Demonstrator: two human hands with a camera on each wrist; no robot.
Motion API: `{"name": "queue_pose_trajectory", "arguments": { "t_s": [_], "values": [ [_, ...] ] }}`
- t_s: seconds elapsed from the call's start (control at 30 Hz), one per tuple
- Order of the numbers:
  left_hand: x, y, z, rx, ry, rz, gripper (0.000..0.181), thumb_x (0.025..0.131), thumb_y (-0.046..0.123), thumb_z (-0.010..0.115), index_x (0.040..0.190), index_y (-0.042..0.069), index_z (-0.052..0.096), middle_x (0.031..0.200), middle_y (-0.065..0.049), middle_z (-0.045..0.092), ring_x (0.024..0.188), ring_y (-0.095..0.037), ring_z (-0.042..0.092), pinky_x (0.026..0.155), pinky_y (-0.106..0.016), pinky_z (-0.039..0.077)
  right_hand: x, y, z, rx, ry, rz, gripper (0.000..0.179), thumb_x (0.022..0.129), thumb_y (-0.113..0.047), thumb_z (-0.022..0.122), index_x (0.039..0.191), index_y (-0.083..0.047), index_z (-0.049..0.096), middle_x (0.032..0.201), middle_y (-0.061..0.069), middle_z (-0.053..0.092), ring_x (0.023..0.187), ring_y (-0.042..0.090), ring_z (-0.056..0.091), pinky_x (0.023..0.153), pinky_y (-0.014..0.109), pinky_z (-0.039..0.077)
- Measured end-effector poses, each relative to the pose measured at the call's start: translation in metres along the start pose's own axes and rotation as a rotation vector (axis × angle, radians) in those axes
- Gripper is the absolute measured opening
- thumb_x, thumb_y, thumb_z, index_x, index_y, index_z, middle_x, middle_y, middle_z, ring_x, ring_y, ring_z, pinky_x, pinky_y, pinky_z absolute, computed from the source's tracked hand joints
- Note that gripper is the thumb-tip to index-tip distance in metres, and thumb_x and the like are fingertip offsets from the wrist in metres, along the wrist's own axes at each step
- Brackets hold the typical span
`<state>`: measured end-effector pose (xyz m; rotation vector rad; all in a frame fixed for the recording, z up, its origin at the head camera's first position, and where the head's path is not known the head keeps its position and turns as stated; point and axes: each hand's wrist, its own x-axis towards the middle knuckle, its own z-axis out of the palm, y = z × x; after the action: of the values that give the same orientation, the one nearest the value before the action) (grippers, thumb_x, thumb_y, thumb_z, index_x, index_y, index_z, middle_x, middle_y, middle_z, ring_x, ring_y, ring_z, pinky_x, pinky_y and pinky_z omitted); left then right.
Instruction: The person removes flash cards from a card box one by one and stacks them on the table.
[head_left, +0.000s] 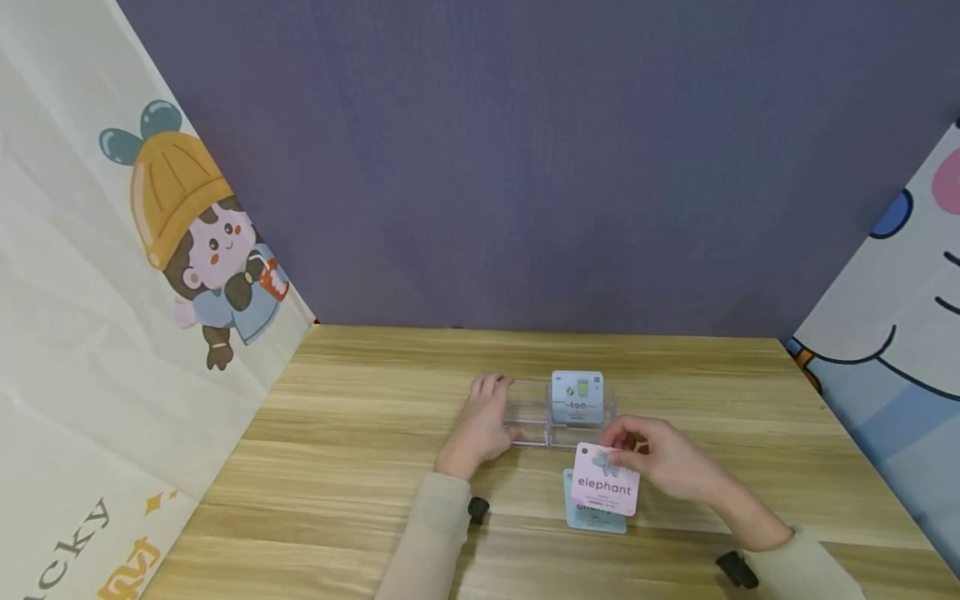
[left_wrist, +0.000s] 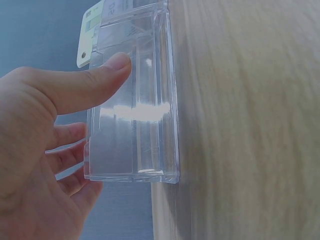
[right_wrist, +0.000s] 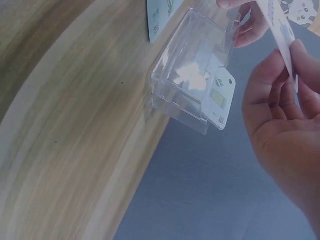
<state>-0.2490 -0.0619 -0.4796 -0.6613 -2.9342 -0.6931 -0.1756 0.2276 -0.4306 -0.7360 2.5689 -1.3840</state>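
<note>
A clear plastic box (head_left: 528, 435) with a divider stands on the table. My left hand (head_left: 480, 423) grips its left end; in the left wrist view the thumb lies on the box's front wall (left_wrist: 115, 150) and the fingers reach behind. Upright in the box's right compartment is a pale blue "tea" card (head_left: 579, 410). Between thumb and fingers, my right hand (head_left: 667, 457) pinches the top right corner of a pink "elephant" card (head_left: 604, 498), held in front of the box. Beneath that card in the head view lies a light blue card (head_left: 600, 523), its word partly covered.
The wooden table (head_left: 337, 483) runs back to a dark grey-blue partition (head_left: 525, 167). Cartoon-printed sheets hang at the left (head_left: 75, 250) and right (head_left: 900, 308). A black strap piece (head_left: 478, 510) sits by the left wrist, another (head_left: 737, 570) by the right.
</note>
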Motion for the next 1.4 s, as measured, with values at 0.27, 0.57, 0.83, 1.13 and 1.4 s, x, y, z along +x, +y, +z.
{"name": "queue_pose_trajectory", "arguments": {
  "t_s": [0.27, 0.57, 0.83, 1.13, 1.4],
  "values": [
    [0.0, 0.0, 0.0, -0.006, -0.004, -0.004, 0.086, 0.081, 0.029, 0.087, 0.15, 0.003, 0.042, 0.152, -0.014, 0.04, 0.144, -0.032, 0.031, 0.12, -0.042, 0.032, 0.001, 0.005, 0.004, -0.031, -0.023, -0.014, 0.009, 0.091, -0.014, 0.074, 0.097, -0.014, 0.068, 0.087, -0.003, 0.062, 0.08, 0.011, 0.057, 0.065, 0.026, 0.052],
    [0.0, 0.001, -0.001, 0.003, -0.011, -0.01, 0.086, 0.082, 0.03, 0.086, 0.15, 0.004, 0.042, 0.152, -0.012, 0.04, 0.144, -0.031, 0.031, 0.12, -0.041, 0.032, 0.002, 0.008, 0.011, -0.038, -0.059, 0.004, 0.008, 0.092, -0.015, 0.073, 0.098, -0.014, 0.067, 0.087, -0.003, 0.061, 0.08, 0.01, 0.057, 0.065, 0.025, 0.052],
    [0.0, 0.001, -0.001, 0.004, -0.01, -0.01, 0.086, 0.081, 0.03, 0.087, 0.15, 0.004, 0.042, 0.152, -0.011, 0.04, 0.144, -0.031, 0.031, 0.12, -0.041, 0.032, 0.002, 0.014, 0.016, -0.05, -0.073, -0.026, 0.008, 0.092, -0.013, 0.073, 0.096, -0.015, 0.066, 0.085, -0.005, 0.06, 0.078, 0.009, 0.056, 0.064, 0.024, 0.051],
    [0.001, 0.001, 0.0, -0.005, -0.02, -0.026, 0.087, 0.082, 0.03, 0.086, 0.151, 0.004, 0.04, 0.153, -0.011, 0.039, 0.144, -0.03, 0.03, 0.121, -0.04, 0.03, 0.005, 0.016, 0.02, -0.074, -0.108, -0.028, 0.009, 0.091, -0.011, 0.073, 0.097, -0.014, 0.067, 0.085, -0.006, 0.06, 0.079, 0.008, 0.057, 0.066, 0.025, 0.053],
    [0.001, 0.002, 0.0, 0.006, -0.018, -0.018, 0.087, 0.082, 0.03, 0.086, 0.151, 0.004, 0.041, 0.152, -0.011, 0.039, 0.144, -0.03, 0.031, 0.121, -0.04, 0.031, 0.006, 0.022, 0.023, -0.084, -0.107, -0.032, 0.011, 0.09, -0.007, 0.073, 0.096, -0.014, 0.066, 0.085, -0.007, 0.06, 0.078, 0.007, 0.056, 0.066, 0.025, 0.053]
  ]
}}
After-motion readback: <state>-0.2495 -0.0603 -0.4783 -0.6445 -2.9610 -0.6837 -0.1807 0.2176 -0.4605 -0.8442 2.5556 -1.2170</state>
